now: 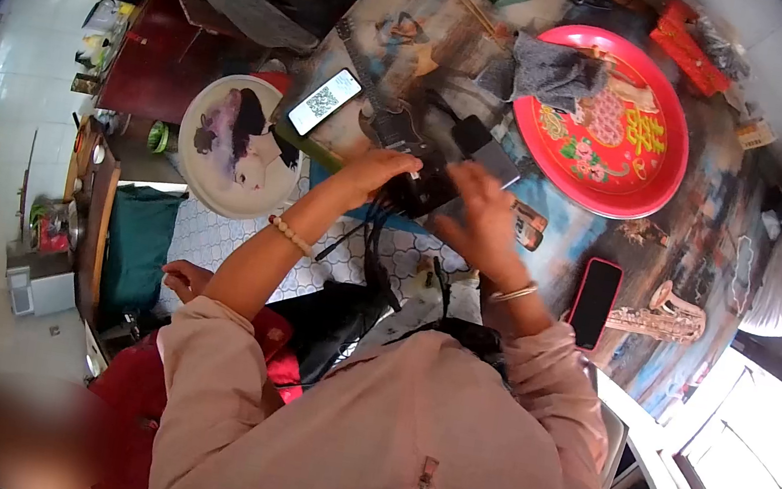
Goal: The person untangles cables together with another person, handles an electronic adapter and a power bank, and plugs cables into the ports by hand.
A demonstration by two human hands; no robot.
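Note:
At the table's near edge, my left hand point(379, 174) has its fingers closed together over a black object point(425, 184) with dark cables; a small white spot shows at the fingertips. What the fingers hold is too small to tell. My right hand point(484, 216) is slightly blurred, its fingers apart, just right of the black object. Beyond it lies a dark flat device with a grey edge point(496, 162). A printed can-like item point(526, 226) is beside my right hand. Black cables point(373, 242) hang down from the table edge between my arms.
A lit phone point(325, 103) lies left of my hands, near a round pale stool point(192, 139). To the right are a red tray point(665, 134) with a grey cloth point(553, 74), and a red-cased phone point(594, 303). Another person in red point(122, 422) is at the lower left.

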